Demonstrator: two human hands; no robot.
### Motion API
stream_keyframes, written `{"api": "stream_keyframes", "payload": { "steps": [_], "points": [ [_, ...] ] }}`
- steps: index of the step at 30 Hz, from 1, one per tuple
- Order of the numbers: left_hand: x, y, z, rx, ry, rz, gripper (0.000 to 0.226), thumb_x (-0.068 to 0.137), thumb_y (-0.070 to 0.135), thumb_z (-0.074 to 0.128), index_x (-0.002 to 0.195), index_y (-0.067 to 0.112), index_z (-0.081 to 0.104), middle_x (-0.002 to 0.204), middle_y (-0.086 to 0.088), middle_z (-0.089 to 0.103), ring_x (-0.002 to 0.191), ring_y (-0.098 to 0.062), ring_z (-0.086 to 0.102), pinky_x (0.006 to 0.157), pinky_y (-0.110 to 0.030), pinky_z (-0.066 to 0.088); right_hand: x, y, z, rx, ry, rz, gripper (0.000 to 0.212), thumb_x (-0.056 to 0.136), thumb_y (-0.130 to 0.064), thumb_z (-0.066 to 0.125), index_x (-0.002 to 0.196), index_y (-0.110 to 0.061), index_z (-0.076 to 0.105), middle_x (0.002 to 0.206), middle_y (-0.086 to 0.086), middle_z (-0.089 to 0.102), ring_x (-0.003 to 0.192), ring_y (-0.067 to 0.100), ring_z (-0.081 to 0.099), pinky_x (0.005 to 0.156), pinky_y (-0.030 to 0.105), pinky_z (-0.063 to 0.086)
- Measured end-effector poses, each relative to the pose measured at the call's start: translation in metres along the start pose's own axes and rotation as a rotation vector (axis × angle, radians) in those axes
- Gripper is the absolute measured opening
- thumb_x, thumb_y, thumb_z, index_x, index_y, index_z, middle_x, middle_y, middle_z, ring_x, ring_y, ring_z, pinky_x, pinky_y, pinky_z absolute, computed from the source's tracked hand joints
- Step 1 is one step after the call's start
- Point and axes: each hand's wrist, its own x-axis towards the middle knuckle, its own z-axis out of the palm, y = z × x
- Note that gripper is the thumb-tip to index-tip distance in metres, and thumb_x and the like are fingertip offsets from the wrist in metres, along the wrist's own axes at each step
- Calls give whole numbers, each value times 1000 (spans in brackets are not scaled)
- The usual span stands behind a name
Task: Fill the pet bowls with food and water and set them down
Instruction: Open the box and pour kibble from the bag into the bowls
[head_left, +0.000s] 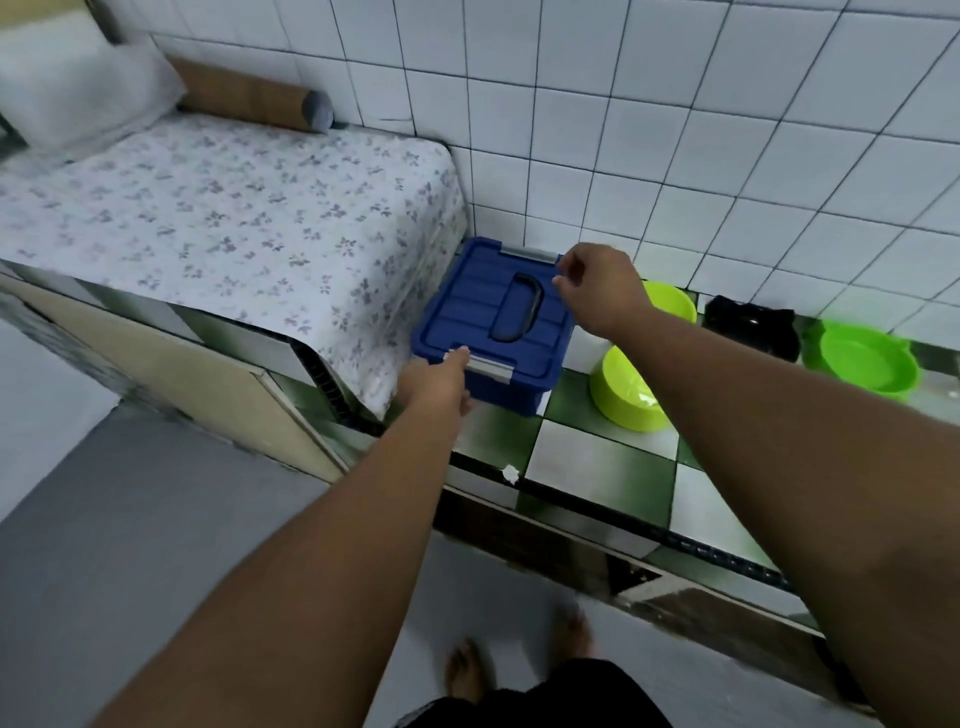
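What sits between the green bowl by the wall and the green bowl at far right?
In the head view, a black object, too dark to identify, sits between the wall-side bowl and the far-right bowl.

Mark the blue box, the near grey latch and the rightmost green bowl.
blue box (467, 306): head view, ribbed lid top
near grey latch (491, 368): head view, middle of bar
rightmost green bowl (865, 359): head view, inner floor

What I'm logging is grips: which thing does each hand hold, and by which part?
Both are on the blue box: the left hand grips its near latch, the right hand pinches its far latch.
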Motion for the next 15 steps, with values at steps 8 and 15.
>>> {"api": "stream_keyframes", "payload": {
  "steps": [8, 15],
  "points": [
    [18, 20, 12, 201, 47, -39, 35, 84, 30, 83, 92, 3, 62, 86, -17, 65, 58, -26, 62, 42, -32, 57, 66, 15, 40, -129, -130, -111, 24, 94, -20, 60, 114, -10, 68, 119, 14, 61, 111, 30, 57, 95, 37, 47],
    [31, 20, 21, 134, 112, -87, 29, 84, 21, 83, 89, 2, 61, 70, -16, 61, 57, -25, 57, 45, -25, 49, 125, 28, 67, -274, -175, -107, 26, 90, -1, 60, 114, -7, 70, 120, 13, 63, 109, 30, 60, 93, 39, 53]
  ]
}}
